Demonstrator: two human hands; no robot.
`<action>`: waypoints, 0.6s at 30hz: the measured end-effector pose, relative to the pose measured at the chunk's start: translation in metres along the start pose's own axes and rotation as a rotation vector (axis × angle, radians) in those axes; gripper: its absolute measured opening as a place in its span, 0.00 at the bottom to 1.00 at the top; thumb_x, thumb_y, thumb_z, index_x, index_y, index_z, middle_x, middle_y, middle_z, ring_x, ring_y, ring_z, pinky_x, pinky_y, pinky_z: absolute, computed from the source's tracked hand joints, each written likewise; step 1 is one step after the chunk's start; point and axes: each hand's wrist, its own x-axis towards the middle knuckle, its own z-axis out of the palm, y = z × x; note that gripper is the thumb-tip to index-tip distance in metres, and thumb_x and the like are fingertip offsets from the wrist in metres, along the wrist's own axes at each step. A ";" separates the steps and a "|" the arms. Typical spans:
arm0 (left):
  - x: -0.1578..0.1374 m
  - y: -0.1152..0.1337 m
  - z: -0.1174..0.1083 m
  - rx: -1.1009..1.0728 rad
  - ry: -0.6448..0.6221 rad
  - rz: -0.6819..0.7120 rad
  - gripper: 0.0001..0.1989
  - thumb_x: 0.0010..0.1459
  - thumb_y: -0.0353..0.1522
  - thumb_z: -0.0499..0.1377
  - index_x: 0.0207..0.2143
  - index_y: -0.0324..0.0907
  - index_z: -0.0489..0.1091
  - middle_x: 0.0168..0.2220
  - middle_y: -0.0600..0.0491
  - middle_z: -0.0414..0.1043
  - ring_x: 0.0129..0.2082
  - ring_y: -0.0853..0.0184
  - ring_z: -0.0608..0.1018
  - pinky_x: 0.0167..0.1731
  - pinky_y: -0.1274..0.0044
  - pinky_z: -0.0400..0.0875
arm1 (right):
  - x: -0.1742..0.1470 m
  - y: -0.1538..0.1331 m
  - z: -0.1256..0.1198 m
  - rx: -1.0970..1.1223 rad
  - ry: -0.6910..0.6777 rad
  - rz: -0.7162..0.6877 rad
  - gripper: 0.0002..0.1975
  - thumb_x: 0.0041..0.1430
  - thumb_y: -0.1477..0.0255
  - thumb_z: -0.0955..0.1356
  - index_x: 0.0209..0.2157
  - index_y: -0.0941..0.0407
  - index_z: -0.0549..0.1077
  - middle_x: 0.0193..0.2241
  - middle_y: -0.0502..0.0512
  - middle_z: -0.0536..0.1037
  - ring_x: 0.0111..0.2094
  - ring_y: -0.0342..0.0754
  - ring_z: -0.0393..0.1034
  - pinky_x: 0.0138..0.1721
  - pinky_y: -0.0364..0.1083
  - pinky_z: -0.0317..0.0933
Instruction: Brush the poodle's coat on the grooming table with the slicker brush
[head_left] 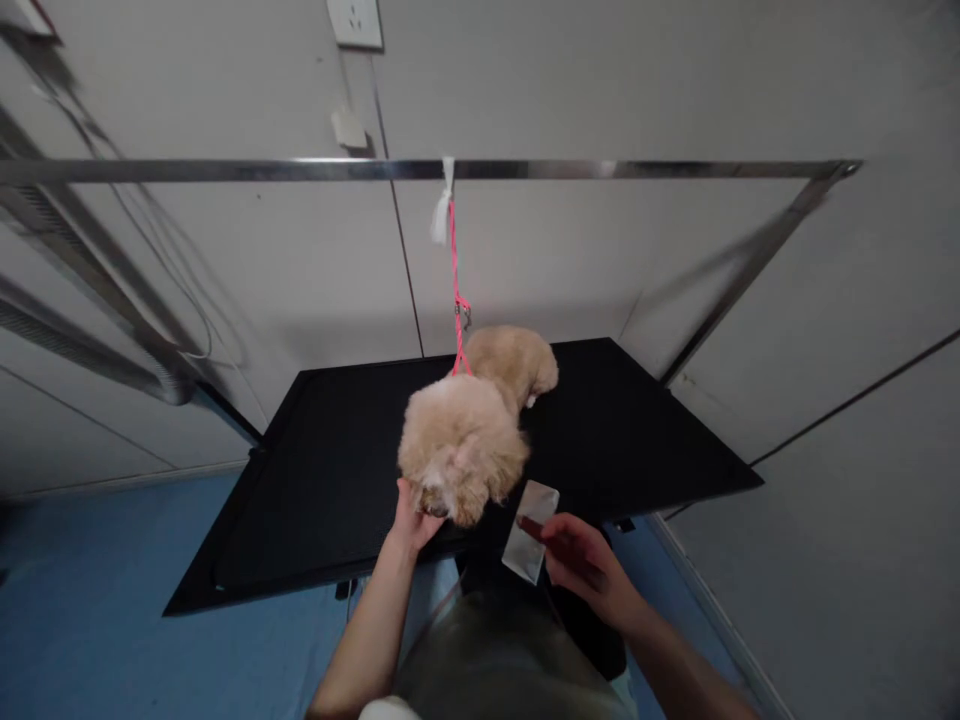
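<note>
Head view shows a dog [459,430] on the black surface [330,450], its head toward the person and near the front edge. The left hand [415,522] cups the dog's muzzle from below, probably to steady the head. The right hand [589,568] grips the dark red handle of a flat, pale-headed brush [534,500] just beside the dog, apparently leaving the flat head unobstructed. A pink cord [454,255] hangs from the metal bar [600,170] down to the dog, likely limiting its wandering.

The dog [471,425] is cream, the handle [532,528] perhaps reddish.
</note>
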 end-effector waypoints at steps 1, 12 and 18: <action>0.000 0.003 0.002 0.003 0.007 0.013 0.39 0.36 0.56 0.67 0.47 0.45 0.71 0.46 0.47 0.77 0.50 0.55 0.76 0.45 0.68 0.75 | 0.020 -0.018 0.005 -0.080 -0.046 -0.049 0.16 0.48 0.61 0.74 0.35 0.53 0.71 0.32 0.55 0.77 0.33 0.50 0.71 0.37 0.49 0.64; -0.004 0.014 0.026 0.195 0.200 -0.047 0.25 0.39 0.30 0.71 0.43 0.39 0.71 0.35 0.47 0.79 0.38 0.59 0.82 0.37 0.72 0.78 | 0.174 -0.095 0.011 -0.120 0.072 -0.392 0.08 0.54 0.71 0.69 0.37 0.54 0.68 0.30 0.52 0.79 0.30 0.45 0.74 0.36 0.47 0.69; -0.017 0.012 0.024 0.138 0.241 -0.099 0.23 0.39 0.31 0.69 0.41 0.41 0.71 0.34 0.49 0.80 0.36 0.59 0.82 0.37 0.71 0.78 | 0.178 -0.082 -0.014 0.042 0.382 -0.365 0.05 0.58 0.71 0.65 0.35 0.54 0.63 0.27 0.51 0.78 0.28 0.43 0.73 0.35 0.44 0.68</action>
